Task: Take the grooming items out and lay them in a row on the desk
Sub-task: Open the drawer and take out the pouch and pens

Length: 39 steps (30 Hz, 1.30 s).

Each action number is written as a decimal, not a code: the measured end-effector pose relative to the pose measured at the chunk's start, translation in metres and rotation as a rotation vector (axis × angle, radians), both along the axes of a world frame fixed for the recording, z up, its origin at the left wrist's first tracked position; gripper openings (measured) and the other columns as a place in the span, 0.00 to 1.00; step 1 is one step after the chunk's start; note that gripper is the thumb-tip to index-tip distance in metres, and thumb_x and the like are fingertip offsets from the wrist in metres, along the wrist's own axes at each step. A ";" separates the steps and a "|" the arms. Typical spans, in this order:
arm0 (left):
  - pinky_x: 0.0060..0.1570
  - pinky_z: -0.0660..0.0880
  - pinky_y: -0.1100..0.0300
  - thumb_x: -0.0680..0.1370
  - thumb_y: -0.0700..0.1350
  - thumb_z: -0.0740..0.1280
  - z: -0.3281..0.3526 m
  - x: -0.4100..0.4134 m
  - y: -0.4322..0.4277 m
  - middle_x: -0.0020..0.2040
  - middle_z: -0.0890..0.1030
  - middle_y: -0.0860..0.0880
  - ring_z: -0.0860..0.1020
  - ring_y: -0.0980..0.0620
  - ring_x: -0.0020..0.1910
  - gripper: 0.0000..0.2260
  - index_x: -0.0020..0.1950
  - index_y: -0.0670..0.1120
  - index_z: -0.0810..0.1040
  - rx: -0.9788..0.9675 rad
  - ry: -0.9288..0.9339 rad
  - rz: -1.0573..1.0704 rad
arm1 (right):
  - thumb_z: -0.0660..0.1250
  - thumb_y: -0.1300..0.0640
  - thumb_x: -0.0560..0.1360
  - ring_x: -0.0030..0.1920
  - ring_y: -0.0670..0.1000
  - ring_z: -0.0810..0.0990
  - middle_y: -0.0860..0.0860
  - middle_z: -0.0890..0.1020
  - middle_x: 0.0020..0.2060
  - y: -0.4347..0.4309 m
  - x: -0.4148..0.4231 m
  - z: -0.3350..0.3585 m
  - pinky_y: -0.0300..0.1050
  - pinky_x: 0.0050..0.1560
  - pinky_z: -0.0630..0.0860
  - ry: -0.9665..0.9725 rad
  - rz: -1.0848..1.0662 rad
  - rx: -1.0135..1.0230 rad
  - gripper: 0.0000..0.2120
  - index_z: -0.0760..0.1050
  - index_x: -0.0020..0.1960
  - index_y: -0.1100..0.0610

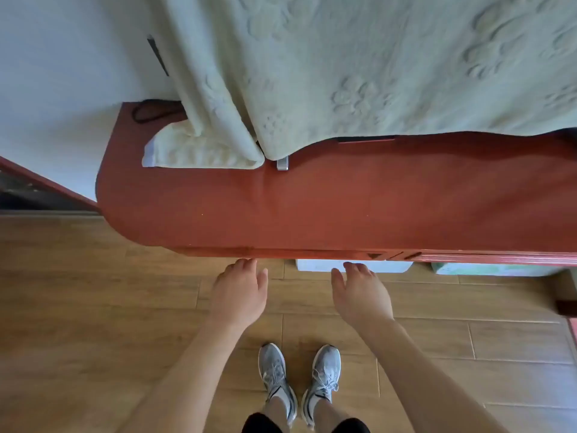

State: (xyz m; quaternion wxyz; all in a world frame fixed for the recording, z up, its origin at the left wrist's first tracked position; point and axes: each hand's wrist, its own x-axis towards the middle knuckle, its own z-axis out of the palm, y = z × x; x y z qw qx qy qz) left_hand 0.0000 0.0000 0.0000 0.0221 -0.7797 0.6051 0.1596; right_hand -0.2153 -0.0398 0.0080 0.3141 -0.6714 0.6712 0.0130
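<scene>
Both hands (239, 292) (362, 295) empty, fingers (246, 263) spread just below desk (312, 207) front edge.

You have two bare hands, left hand (239, 292) and right hand (362, 295), one red desk (312, 207), one pale blanket (343, 64), two grey sneakers (276, 382).

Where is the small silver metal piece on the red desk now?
The silver metal piece sticks out under the hanging pale green blanket, right of its folded corner, at the desk's back.
</scene>
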 end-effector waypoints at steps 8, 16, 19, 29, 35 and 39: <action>0.38 0.72 0.58 0.81 0.63 0.42 -0.050 0.017 -0.026 0.46 0.84 0.51 0.81 0.50 0.43 0.31 0.48 0.49 0.82 0.093 0.013 0.221 | 0.50 0.38 0.79 0.34 0.52 0.75 0.49 0.78 0.33 -0.019 0.015 -0.052 0.43 0.32 0.67 -0.070 -0.395 0.046 0.24 0.72 0.37 0.53; 0.57 0.77 0.53 0.68 0.68 0.72 -0.084 0.030 -0.023 0.50 0.85 0.50 0.82 0.50 0.52 0.26 0.54 0.49 0.83 -0.077 0.859 0.880 | 0.66 0.45 0.76 0.40 0.48 0.80 0.44 0.79 0.34 -0.016 0.031 -0.074 0.46 0.45 0.78 -0.723 -0.989 0.188 0.12 0.79 0.44 0.53; 0.59 0.77 0.51 0.71 0.45 0.78 -0.084 0.027 -0.027 0.43 0.85 0.49 0.82 0.49 0.49 0.05 0.40 0.46 0.83 -0.207 1.245 1.060 | 0.69 0.52 0.76 0.51 0.48 0.83 0.50 0.82 0.48 -0.015 0.038 -0.080 0.45 0.55 0.78 -1.006 -1.186 0.246 0.18 0.75 0.62 0.61; 0.54 0.78 0.56 0.72 0.32 0.74 -0.074 0.015 -0.020 0.33 0.78 0.49 0.79 0.51 0.42 0.13 0.39 0.42 0.70 -0.330 1.498 1.205 | 0.65 0.58 0.79 0.53 0.50 0.82 0.57 0.81 0.51 -0.007 0.050 -0.074 0.43 0.56 0.77 -1.282 -1.349 0.200 0.09 0.76 0.54 0.64; 0.54 0.79 0.54 0.72 0.32 0.74 -0.082 0.009 0.030 0.35 0.76 0.46 0.78 0.49 0.42 0.14 0.38 0.42 0.70 -0.304 1.469 1.183 | 0.63 0.61 0.80 0.52 0.51 0.80 0.54 0.79 0.46 0.041 0.041 -0.064 0.46 0.59 0.75 -1.277 -1.372 0.236 0.03 0.74 0.48 0.58; 0.56 0.78 0.53 0.71 0.31 0.74 -0.080 0.000 0.073 0.34 0.79 0.47 0.80 0.50 0.41 0.11 0.40 0.40 0.73 -0.313 1.484 1.195 | 0.62 0.61 0.80 0.55 0.52 0.80 0.55 0.78 0.51 0.083 0.031 -0.065 0.47 0.58 0.75 -1.283 -1.361 0.262 0.02 0.72 0.48 0.57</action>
